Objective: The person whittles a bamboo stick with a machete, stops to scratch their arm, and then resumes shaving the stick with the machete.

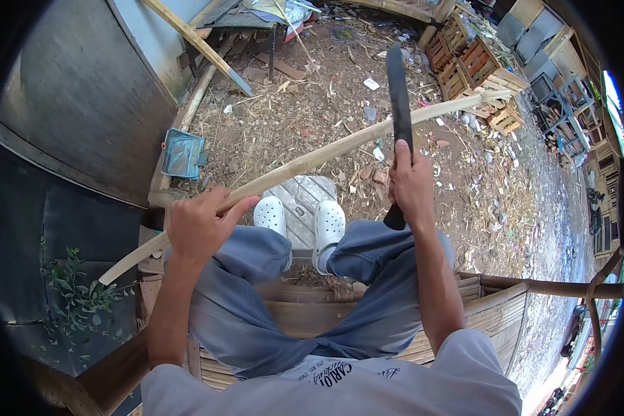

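Observation:
My left hand [202, 220] is wrapped round a long pale bamboo strip [312, 159], near its lower left part. The strip slants across my lap from the lower left up to the far right. In my right hand [412, 182] is a machete [399, 90] with a dark blade, held upright by its black handle [395, 217]. The blade crosses the strip in this view, its tip pointing away from me. Both hands are above my knees.
My feet in white clogs [329, 223] rest on a grey plastic stool [299, 201]. Shavings and litter cover the ground. A blue basket [182, 154] lies at left, wooden crates [475, 66] at upper right. I sit on a bamboo bench [496, 319]; a plant [76, 295] grows at lower left.

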`<state>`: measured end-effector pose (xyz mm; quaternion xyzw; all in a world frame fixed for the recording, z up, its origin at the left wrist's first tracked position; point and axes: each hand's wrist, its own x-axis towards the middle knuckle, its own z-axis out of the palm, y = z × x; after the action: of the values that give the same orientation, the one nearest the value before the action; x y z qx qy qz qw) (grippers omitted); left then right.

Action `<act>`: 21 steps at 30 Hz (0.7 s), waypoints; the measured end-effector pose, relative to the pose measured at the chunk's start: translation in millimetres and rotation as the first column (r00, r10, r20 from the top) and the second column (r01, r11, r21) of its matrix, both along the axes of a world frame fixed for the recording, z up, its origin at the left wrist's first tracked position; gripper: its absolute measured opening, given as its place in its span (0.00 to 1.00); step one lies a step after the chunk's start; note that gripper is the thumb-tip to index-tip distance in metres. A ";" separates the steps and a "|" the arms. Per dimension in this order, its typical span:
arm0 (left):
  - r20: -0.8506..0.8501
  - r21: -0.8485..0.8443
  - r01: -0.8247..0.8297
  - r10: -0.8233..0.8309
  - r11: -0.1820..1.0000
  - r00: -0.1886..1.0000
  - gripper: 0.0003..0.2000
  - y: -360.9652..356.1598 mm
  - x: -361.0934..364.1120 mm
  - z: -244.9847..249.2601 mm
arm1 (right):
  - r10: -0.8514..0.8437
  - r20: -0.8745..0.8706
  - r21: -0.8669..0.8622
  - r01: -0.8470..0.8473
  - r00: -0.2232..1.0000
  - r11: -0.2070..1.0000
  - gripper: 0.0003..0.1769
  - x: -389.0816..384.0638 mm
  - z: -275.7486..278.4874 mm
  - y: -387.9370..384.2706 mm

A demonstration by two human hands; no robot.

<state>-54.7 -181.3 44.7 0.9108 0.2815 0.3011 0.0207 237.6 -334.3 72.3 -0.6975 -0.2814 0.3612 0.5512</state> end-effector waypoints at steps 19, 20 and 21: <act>0.028 0.099 -0.036 0.034 0.994 0.999 0.19 -6.3 27.0 1.0 | -0.067 0.037 0.001 0.067 0.997 0.998 0.25 -48.2 -36.3 24.4; 0.002 0.100 -0.032 0.032 0.994 0.999 0.20 -4.6 23.1 -1.9 | 0.020 0.134 -0.014 -0.018 0.991 1.000 0.25 -56.8 -44.6 26.8; -0.037 0.105 -0.022 0.027 0.994 0.999 0.21 -1.3 17.1 -1.4 | 0.102 0.216 -0.034 -0.097 0.971 0.995 0.24 -64.8 -50.1 29.6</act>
<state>-37.6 -182.6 43.3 0.9128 0.2768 0.2982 -0.0363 172.8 -304.7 22.2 -0.7241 -0.3705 0.3129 0.4903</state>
